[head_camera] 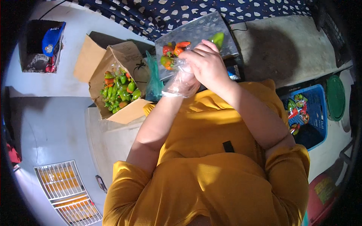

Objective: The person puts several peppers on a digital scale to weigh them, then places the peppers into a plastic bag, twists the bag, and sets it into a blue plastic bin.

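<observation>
A clear plastic bag [176, 88] covers my left hand [187, 79] down to the wrist. My right hand [208, 63] crosses over it, its fingers closed on the bag's bunched film; they hide most of the left fingers. Both hands are above the near part of a metal scale plate [195, 26]. Left of my fingers, several red, orange and green peppers [168, 50] are grouped on the plate. A green pepper [217, 40] shows just past my right fingertips; whether they touch it is hidden.
An opened cardboard box [97, 65] of mostly green peppers [121, 87] stands at left, beside a teal plastic bag [154, 77]. At right, a blue plastic basket [325, 113] contains bagged peppers [301, 106], next to a green round lid [335, 97]. A patterned curtain [240, 10] hangs behind the scale.
</observation>
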A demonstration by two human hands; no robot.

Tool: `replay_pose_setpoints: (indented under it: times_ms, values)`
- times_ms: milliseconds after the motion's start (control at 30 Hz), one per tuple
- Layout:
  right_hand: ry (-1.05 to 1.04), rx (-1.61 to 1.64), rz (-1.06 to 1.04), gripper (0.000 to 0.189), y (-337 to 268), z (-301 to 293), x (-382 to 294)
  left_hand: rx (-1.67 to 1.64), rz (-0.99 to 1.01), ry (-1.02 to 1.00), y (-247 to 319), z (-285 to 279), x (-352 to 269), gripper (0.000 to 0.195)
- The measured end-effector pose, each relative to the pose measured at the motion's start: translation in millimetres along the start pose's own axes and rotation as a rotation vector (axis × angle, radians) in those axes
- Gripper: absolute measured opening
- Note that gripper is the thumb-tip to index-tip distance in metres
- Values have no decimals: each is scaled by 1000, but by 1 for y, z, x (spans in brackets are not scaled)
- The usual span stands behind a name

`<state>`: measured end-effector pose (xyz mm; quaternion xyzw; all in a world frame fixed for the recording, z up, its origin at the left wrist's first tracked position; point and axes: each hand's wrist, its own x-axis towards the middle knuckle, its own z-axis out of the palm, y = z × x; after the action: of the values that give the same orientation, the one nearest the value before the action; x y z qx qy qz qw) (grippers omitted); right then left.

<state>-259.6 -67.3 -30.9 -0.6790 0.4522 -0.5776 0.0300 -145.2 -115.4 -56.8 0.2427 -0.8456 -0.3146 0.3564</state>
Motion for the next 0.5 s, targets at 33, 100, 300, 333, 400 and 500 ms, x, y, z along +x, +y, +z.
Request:
replay_pose_setpoints:
  times_ms: [33, 100, 300, 333, 400, 500]
  values:
    - [17, -19, 1, 18, 2, 2, -1, 24, -9, 15, -2, 2, 2, 37]
    - [20, -77, 8, 17, 7, 8, -3, 99, -22, 48, -5, 6, 2, 38]
    - [-160, -219, 46, 29, -4, 9, -10, 700, 4, 209, -33, 33, 5, 42]
    - [-261, -165, 75, 32, -12, 8, -11, 598, -234, 155, -28, 30, 19, 46]
    - [-401, -129, 41, 40, -24, 2, -11, 450, -736, 75, -18, 22, 48, 55]
    - [-393, -24, 75, 38, -19, -6, -8, 446, -774, 73, -16, 19, 58, 55]
